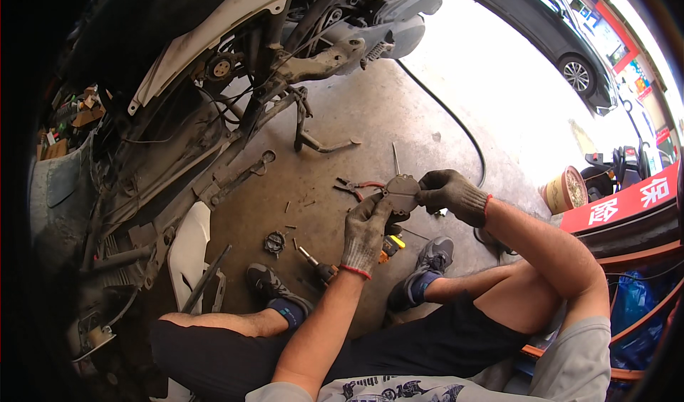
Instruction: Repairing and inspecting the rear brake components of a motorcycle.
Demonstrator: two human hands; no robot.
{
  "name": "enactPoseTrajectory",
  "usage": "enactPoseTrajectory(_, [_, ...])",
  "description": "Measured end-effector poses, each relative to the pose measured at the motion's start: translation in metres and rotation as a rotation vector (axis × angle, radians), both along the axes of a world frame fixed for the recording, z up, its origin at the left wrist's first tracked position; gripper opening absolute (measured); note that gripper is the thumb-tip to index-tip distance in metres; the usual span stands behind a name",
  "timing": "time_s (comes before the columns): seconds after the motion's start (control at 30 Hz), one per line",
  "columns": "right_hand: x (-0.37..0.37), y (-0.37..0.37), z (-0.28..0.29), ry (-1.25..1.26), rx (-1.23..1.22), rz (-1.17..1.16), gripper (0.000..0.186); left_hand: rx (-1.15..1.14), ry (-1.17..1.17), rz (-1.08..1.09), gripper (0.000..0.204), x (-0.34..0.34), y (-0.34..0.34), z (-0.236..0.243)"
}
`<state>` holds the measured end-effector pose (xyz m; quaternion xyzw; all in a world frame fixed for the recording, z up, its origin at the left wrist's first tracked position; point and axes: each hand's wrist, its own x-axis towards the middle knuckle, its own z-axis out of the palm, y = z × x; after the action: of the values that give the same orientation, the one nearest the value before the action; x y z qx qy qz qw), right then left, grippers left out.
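Between my two gloved hands is a round, flat, grey metal cover (402,194) with small lugs on its edge. My left hand (363,234) grips its left and lower edge, thumb on the face. The fingers of my right hand (456,194) are closed on its right edge. Just beyond it on the floor lie pliers (350,187) with red handles and a thin metal rod (396,158). Beside my left wrist a power driver (317,263) rests with a long socket fitted; my forearm hides part of it. A small round black part (274,242) lies further left.
A partly stripped scooter (285,70) fills the left and far side, its stand (320,144) reaching toward the middle. Several loose bolts (291,227) dot the concrete. A black hose (456,117) curves across the floor. At right are a plant pot (566,189) and a red-fronted bench (620,202).
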<state>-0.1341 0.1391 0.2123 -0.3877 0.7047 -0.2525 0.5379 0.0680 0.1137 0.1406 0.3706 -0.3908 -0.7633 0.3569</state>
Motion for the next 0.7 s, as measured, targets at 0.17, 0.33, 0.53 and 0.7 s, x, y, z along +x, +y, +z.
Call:
enactPoseTrajectory(0.17, [0.0003,0.0,0.0005,-0.001,-0.001,0.003,0.027,-0.008,0.003,0.006,0.031,-0.0009,0.0003,-0.0032])
enactPoseTrajectory(0.33, [-0.0022,0.0,-0.0019,-0.033,-0.005,0.001,0.034,-0.022,-0.039,-0.01,0.031,0.001,-0.0014,-0.0007])
enactPoseTrajectory(0.53, [-0.006,-0.0011,-0.0085,-0.042,-0.005,0.008,0.034,-0.016,0.001,-0.002,0.031,0.0,0.0003,0.0])
enactPoseTrajectory(0.7, [-0.0051,-0.0003,-0.0074,-0.024,-0.018,0.02,0.036,-0.05,0.004,0.027,0.03,-0.0018,0.001,0.0011])
